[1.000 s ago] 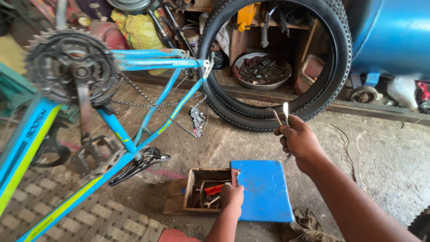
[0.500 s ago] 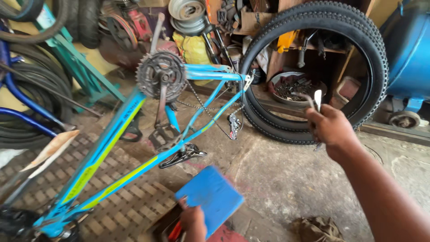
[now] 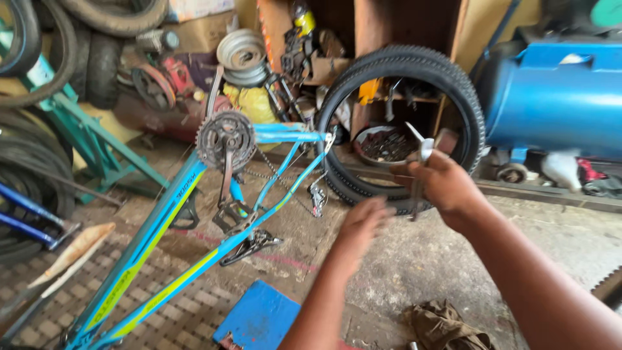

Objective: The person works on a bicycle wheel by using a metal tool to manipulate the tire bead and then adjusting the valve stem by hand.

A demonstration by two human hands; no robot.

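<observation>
Two hands before the upturned blue bicycle frame [image 3: 162,220]: my right hand [image 3: 440,185] grips metal wrenches [image 3: 421,155]; my left hand [image 3: 359,223], blurred, hangs loosely open near the rear tyre [image 3: 402,61].

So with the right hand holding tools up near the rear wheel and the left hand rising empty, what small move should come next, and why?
Probably bring the left hand up to take one metal tool from the right hand. The right hand grips more than one, the left looks empty, and the rear wheel lies just beyond.
</observation>
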